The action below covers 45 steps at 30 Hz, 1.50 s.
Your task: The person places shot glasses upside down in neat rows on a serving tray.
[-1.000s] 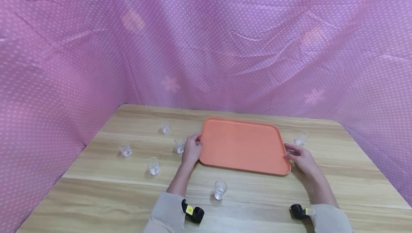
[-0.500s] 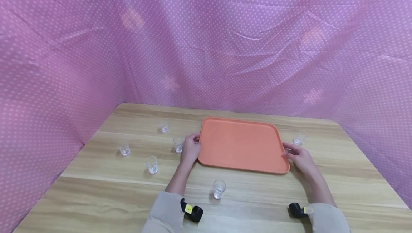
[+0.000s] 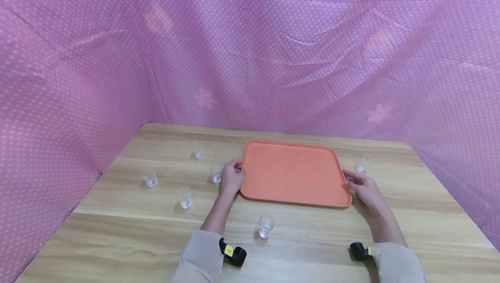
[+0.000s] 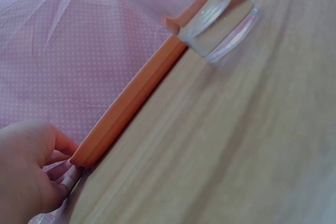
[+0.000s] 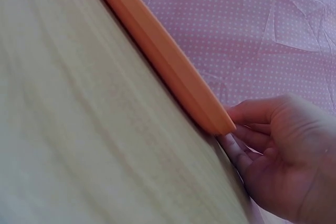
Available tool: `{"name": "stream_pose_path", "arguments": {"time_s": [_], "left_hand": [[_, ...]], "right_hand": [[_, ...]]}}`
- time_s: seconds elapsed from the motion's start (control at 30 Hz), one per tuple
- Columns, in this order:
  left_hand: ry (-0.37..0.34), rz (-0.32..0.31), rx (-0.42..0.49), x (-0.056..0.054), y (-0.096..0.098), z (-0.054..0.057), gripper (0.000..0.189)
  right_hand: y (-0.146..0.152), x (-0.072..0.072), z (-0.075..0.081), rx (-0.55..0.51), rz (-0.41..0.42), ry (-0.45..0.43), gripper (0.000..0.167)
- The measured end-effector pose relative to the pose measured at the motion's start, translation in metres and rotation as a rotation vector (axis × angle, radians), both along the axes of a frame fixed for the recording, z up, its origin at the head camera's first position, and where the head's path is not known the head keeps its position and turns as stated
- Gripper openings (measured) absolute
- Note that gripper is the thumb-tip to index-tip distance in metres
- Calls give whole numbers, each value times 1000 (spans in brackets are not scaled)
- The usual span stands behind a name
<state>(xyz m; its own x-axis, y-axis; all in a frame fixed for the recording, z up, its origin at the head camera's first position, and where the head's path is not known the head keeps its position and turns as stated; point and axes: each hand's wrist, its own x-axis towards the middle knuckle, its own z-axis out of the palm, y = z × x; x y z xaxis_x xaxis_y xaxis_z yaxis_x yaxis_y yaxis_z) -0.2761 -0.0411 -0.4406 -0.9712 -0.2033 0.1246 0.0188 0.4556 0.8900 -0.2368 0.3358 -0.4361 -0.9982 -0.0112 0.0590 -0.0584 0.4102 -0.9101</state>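
An orange rectangular tray (image 3: 293, 172) lies flat on the wooden table, its near corners rounded. My left hand (image 3: 231, 179) grips its left edge; in the left wrist view the fingers (image 4: 64, 142) reach over and under the orange rim. At the opposite edge my right hand (image 3: 365, 189) pinches the rim between thumb and fingers, as the right wrist view shows with the fingers (image 5: 252, 113) at the tray's corner. Close to the left hand stands a small clear glass (image 3: 216, 174). Another clear glass (image 3: 363, 166) sits just beyond the right hand.
More small clear glasses stand about: one glass (image 3: 265, 226) in front of the tray, others to the left, such as a glass (image 3: 185, 199), a glass (image 3: 150, 180) and a glass (image 3: 199, 152). A pink dotted curtain (image 3: 273, 57) hangs behind the table (image 3: 117, 239).
The head view has shifted slightly. Both hands keep their hold on the tray, and the tray and glasses keep their places relative to each other.
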Motion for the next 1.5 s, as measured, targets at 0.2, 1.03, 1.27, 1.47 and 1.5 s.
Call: {"name": "stream_pose_path", "arguments": {"time_s": [0.2,1.03,1.27,1.47,1.5], "left_hand": [[8,-6,17,-1,0,-3,33],[7,-28,11,-1,7,0,32],[1,-18,9,-2,2,2,33],[1,-28,30,-2,0,4,33],[-1,-27,36,-1,0,5,33]], "right_hand": [[0,0,-1,-11,-1,-8,46],[39,-16,-4,5,-367,74,65],[38,-26,-3,134,-341,61,56],[38,-33,-3,217,-358,52,48],[38,-35,-4,231,-356,50,48]]}}
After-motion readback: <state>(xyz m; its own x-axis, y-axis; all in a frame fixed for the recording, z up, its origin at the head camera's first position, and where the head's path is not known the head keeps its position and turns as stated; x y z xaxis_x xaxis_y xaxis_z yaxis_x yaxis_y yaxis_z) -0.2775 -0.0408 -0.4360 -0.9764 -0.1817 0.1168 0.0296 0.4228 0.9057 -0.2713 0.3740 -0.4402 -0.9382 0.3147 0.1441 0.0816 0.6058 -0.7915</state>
